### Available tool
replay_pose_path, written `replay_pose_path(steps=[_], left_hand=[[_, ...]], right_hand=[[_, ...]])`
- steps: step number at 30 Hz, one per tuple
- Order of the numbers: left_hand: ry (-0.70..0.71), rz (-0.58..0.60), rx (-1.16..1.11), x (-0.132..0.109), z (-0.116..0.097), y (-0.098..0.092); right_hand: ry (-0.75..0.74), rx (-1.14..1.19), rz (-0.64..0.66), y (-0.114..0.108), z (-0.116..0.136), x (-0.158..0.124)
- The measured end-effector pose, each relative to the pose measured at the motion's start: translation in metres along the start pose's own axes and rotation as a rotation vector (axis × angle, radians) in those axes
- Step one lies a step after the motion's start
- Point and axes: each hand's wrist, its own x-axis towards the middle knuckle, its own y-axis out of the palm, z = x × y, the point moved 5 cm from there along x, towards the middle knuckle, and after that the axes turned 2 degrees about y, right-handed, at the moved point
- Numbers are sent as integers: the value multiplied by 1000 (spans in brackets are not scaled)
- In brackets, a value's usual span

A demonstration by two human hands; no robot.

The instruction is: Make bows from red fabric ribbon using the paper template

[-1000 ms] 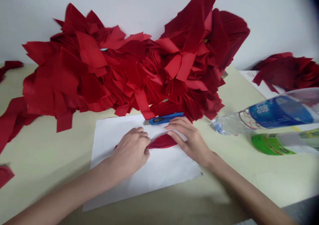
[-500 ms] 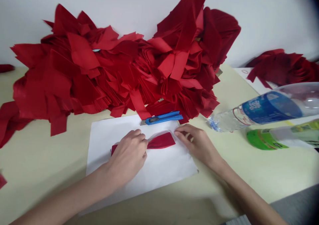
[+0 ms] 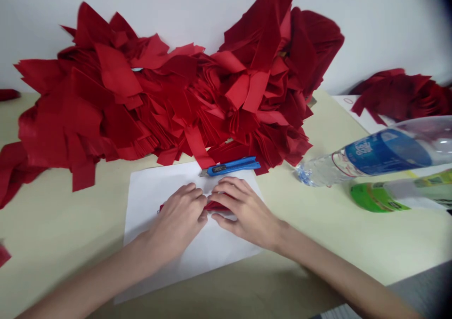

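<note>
A small piece of red fabric (image 3: pixel 216 206), gathered at its middle, lies over the white paper sheet (image 3: pixel 141 201). My left hand (image 3: pixel 179 219) pinches it at the gather, and most of its left half is hidden beneath that hand. From the right, my right hand (image 3: pixel 249 211) bends over the other half, with the fingers above it and the thumb below, close to the left fingertips. Just beyond both hands, a blue utility knife (image 3: pixel 233 166) rests on the far edge of the paper, its blade end to the left.
Behind the paper, a large heap of red fabric strips (image 3: pixel 169 102) leans against the wall. On the right lie a clear bottle with a blue label (image 3: pixel 384 152) and a green-capped bottle (image 3: pixel 379 197). More dark red fabric (image 3: pixel 406 95) sits at the far right on the table (image 3: pixel 339 243).
My right hand has moved left, from the fabric's right end to over its right half beside the left hand. My left hand keeps its pinch in nearly the same place.
</note>
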Motion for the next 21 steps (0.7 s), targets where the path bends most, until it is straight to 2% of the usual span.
replay_pose_path(steps=[6,11,17,21], left_hand=[[-23,-19,10,-3,2,1],[-49,-41,20,-5,4,0],[-77,10,12,-6,4,-6],[-106,-30,-8,-4,4,-6]], right_hand=[[-40,38,20,18,-4,9],[-63,50,-6,20,-5,10],[-68,74,-30,20,-3,10],[-67,83,-37,20,-4,9]])
